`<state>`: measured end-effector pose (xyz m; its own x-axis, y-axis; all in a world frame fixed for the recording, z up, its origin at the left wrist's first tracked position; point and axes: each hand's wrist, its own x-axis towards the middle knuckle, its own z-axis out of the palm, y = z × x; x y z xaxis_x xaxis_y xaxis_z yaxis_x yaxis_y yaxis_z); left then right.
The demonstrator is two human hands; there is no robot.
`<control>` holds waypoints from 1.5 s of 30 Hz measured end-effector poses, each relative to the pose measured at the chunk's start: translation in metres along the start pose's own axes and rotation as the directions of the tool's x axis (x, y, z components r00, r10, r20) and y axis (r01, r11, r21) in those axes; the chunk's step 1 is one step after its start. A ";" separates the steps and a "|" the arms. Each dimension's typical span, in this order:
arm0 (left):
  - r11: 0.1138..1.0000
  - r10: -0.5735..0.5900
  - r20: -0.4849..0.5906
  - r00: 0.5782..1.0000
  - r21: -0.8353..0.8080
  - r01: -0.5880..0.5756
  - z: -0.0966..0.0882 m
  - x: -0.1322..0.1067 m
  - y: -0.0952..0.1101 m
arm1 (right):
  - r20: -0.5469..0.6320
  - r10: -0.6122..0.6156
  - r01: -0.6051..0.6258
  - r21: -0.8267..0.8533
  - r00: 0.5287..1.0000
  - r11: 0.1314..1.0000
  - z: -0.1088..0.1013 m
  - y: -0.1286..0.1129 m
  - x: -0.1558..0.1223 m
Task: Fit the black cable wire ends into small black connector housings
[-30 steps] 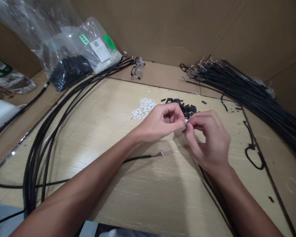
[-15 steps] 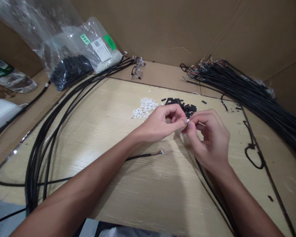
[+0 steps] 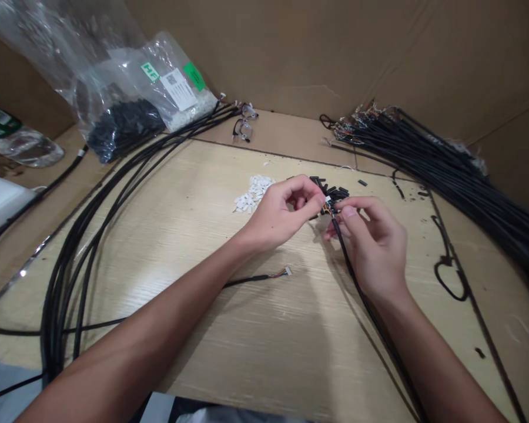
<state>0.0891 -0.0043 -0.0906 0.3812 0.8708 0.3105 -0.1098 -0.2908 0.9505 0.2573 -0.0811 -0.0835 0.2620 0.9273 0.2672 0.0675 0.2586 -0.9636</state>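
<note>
black cable (image 3: 349, 264) runs from the near right of the desk (image 3: 251, 346) to the middle, where its white plug (image 3: 328, 200) and thin coloured wires (image 3: 329, 210) show between the left hand (image 3: 278, 214) and the right hand (image 3: 379, 247). the left hand pinches the plug end between thumb and forefinger, while the right hand has thumb and forefinger close together just beside the wires, though i cannot tell whether they grip one. beyond the hands lie white pieces (image 3: 258, 189) and black pieces (image 3: 336, 192) in two piles, and a second cable (image 3: 253, 278) rests nearer and to the left.
</note>
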 end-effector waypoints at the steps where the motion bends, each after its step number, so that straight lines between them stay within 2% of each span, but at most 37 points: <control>1: 1.000 0.015 -0.008 1.000 0.001 -0.015 0.000 0.000 -0.001 | 0.000 0.068 -0.068 0.049 0.998 0.996 0.000 0.001 0.001; 4: 0.999 0.046 -0.017 0.999 0.010 -0.046 0.000 0.001 -0.003 | 0.014 0.209 -0.209 0.148 0.978 0.967 0.000 0.002 0.003; 9: 0.999 0.033 -0.021 0.999 0.027 -0.033 0.001 0.001 -0.002 | 0.116 0.347 -0.364 0.189 0.931 0.912 -0.002 -0.003 0.004; 18: 0.999 -0.030 -0.027 0.999 -0.020 0.029 0.002 0.000 -0.003 | 0.159 0.377 -0.404 0.204 0.912 0.892 -0.004 -0.009 0.006; 24: 0.998 -0.040 -0.026 0.999 -0.042 0.039 0.001 0.000 -0.002 | 0.217 0.489 -0.534 0.281 0.845 0.798 -0.006 -0.011 0.007; 31: 0.997 -0.058 0.025 0.998 -0.054 0.059 -0.001 -0.001 0.000 | 0.180 0.494 -0.525 0.294 0.851 0.798 -0.007 -0.010 0.009; 37: 0.994 -0.091 0.044 0.995 -0.051 0.093 0.001 -0.002 0.000 | 0.240 0.500 -0.554 0.314 0.832 0.771 -0.007 -0.011 0.009; 45: 0.979 -0.105 0.072 0.992 -0.166 0.116 -0.002 -0.001 -0.002 | 0.201 0.490 -0.529 0.313 0.848 0.788 -0.007 -0.009 0.008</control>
<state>0.0875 -0.0039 -0.0927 0.4556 0.8658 0.2068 -0.2156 -0.1181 0.9693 0.2653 -0.0778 -0.0726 0.0622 0.9677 -0.2444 -0.3869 -0.2024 -0.8996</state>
